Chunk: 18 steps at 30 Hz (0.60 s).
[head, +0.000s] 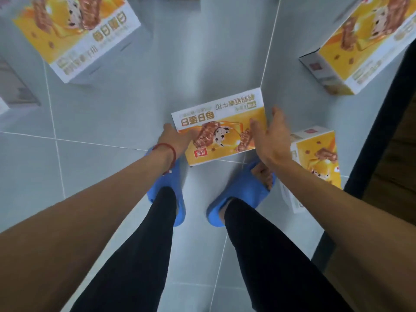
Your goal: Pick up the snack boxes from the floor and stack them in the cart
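Observation:
A yellow and white snack box (221,131) lies flat on the grey tiled floor just ahead of my feet. My left hand (174,138) touches its left edge, and the box partly hides the fingertips. My right hand (273,137) hovers at the box's right edge with fingers spread and the thumb over the box's top. More boxes of the same kind lie around: one at the far left (78,34), one at the far right (369,48), and one beside my right foot (315,161).
A dark frame (380,122) with a brown board (398,163) behind it runs down the right side. My blue slippers (167,194) stand on the tiles. Part of a grey object (15,86) shows at the left edge.

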Motion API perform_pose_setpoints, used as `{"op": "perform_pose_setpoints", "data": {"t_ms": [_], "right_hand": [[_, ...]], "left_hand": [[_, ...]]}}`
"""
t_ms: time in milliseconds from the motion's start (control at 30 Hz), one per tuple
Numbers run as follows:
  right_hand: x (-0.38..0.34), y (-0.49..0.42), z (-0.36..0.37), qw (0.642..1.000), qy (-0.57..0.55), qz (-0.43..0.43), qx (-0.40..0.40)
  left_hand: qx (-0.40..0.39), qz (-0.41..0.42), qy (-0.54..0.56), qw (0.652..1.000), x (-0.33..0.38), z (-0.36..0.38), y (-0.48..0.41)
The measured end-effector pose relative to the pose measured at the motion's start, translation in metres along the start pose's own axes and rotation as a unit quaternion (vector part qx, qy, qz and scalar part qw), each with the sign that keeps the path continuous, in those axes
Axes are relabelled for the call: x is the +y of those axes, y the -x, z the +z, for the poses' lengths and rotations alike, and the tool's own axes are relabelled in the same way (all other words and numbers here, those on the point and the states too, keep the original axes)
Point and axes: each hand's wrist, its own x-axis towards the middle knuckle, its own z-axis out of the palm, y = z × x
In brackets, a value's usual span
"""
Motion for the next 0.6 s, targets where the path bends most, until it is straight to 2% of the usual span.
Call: {"op": "perform_pose_setpoints", "data": {"t_ms": [100, 233, 467, 600], "right_hand": [[0.012, -0.03, 0.016, 1.0, -0.008, 0.02, -0.017], [0.025, -0.034, 0.024, 0.995, -0.066, 0.053, -0.047], [0.029, -0.004, 0.011, 0.992, -0.088, 0.072, -0.051], [0.018, 0.016, 0.002, 0.986, -0.12, 0.109, -0.047]], "left_hand": [[-0.019, -0.005, 0.071, 0.997, -0.008, 0.005, -0.036], [-0.025, 0.02, 0.104, 0.994, 0.003, 0.012, -0.015], [-0.031, 0.016, 0.033, 0.999, -0.012, -0.011, 0.002], [0.002, 0.03, -0.024, 0.999, -0.005, -0.023, 0.033]]}}
